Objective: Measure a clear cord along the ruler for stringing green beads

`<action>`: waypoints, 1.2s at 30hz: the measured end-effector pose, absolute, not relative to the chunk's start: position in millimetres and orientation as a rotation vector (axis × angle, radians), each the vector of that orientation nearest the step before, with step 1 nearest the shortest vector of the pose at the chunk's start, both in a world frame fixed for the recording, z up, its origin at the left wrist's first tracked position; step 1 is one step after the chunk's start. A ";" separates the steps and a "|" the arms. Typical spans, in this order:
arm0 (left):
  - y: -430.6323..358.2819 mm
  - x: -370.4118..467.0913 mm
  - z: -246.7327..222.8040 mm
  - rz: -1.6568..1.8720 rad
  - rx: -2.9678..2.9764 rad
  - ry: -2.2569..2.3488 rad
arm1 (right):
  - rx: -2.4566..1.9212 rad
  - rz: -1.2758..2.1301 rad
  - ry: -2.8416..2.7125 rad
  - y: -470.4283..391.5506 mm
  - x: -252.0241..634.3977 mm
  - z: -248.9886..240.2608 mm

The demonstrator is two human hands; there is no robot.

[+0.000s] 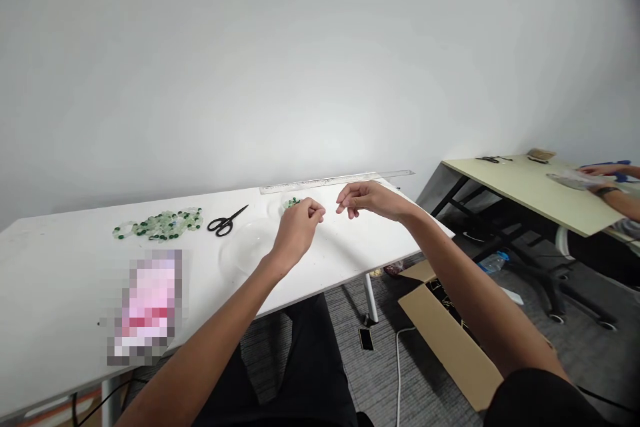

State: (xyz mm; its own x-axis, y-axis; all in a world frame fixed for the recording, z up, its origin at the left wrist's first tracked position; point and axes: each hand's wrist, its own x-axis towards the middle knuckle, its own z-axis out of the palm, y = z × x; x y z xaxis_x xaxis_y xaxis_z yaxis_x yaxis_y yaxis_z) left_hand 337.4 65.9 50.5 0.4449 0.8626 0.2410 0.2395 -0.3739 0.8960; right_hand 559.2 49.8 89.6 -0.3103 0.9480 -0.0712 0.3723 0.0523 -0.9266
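Note:
My left hand [299, 225] is raised over the white table [320, 287], with thumb and fingertips pinched together. To its right, my right hand [369, 200] hangs above the table with curled fingers and the thumb close to them. A small gap separates the two hands; anything between the fingertips is too fine to make out. Just behind my left hand, green beads [291, 203] sit in a small clear dish, partly covered by the hand. A larger clear round plate [245, 250] lies left of my left wrist. Farther left are black scissors [225, 222] and a spread of green and pale beads [167, 225].
A clear ruler [337, 181] lies along the table's back edge by the wall. A blurred pink packet [150, 303] rests at the front left. An open cardboard box [445, 337] stands on the floor. At the right table [525, 190], another person's hands [607, 180] handle clear plastic.

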 end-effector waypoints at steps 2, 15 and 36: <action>68.8 333.1 50.5 0.949 1.847 0.966 | -1.359 1.215 -1.766 48.7 562.5 86.6; 71.6 307.3 51.1 0.933 1.460 0.837 | -1.332 1.270 -1.650 41.4 559.0 79.4; 61.7 315.3 71.1 0.779 2.127 1.090 | -1.177 0.830 -1.464 24.0 541.2 112.6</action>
